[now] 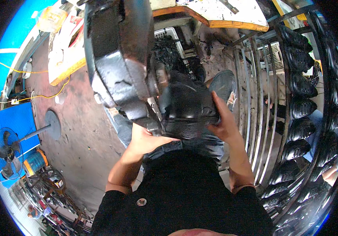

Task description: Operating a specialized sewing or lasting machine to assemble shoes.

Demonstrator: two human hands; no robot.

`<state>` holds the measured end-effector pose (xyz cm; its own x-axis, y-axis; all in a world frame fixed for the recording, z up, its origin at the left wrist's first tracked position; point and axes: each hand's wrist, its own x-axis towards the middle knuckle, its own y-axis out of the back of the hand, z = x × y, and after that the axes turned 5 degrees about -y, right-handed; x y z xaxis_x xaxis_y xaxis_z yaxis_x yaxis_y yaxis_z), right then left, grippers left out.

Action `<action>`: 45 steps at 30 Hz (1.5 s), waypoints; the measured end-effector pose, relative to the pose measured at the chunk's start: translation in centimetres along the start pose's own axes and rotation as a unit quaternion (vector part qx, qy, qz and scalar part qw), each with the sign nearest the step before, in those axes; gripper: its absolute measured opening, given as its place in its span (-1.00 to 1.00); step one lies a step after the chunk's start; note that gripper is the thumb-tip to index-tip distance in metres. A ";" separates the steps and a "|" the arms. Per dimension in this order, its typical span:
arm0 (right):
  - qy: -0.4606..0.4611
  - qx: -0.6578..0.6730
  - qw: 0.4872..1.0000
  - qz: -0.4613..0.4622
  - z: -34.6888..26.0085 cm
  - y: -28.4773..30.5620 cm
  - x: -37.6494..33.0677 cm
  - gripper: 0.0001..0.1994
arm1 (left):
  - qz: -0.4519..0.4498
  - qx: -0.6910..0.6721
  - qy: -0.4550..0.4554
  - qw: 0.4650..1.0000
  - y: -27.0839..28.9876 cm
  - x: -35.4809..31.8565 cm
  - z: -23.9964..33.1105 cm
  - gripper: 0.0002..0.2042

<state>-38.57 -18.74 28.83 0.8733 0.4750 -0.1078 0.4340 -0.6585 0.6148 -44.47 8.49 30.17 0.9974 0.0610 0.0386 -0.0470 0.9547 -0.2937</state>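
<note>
- Lit by even daylight, brightest along the upper edge on the pale tabletop [231,11].
- Strong fisheye bending; rack bars [255,118] curve toward the rim, corners black.
- Glossy highlights on the black shoe [188,110] and on the rows of shoes [302,106] at right.
- Dark machine head [118,59] close to lens, slightly soft, in own shadow.
- Blue colour fringe along the left rim; fan [8,151] sharp enough.
- Soft shadows on the floor [82,129].
</note>
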 end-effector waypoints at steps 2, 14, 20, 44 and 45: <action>-0.001 -0.005 1.000 -0.005 -0.2 0.7 0.2 0.08 | 0.003 0.076 -0.023 0.997 1.5 -0.7 -1.3 -0.01; 0.039 -0.065 0.997 0.009 -5.6 7.4 0.7 0.00 | -0.023 -0.042 -0.020 0.999 0.6 -0.9 -1.6 -0.16; 0.141 -0.186 0.970 0.068 -9.5 12.7 1.8 -0.14 | -0.028 0.155 -0.020 0.987 0.3 -1.9 -2.4 -0.23; -0.139 -0.536 0.270 0.788 -24.1 23.8 -39.1 -0.44 | -0.460 0.073 0.192 0.864 -2.8 -0.3 -5.1 -0.40; -0.214 -0.600 0.262 0.725 -25.4 25.8 -41.4 -0.44 | -0.462 0.077 0.173 0.866 -3.1 -0.3 -5.5 -0.41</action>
<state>-69.15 -40.56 69.04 -0.0149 -0.0440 0.9989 -0.5808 0.8136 0.0271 -44.28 3.94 25.77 0.5682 -0.8158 -0.1077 0.8004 0.5783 -0.1580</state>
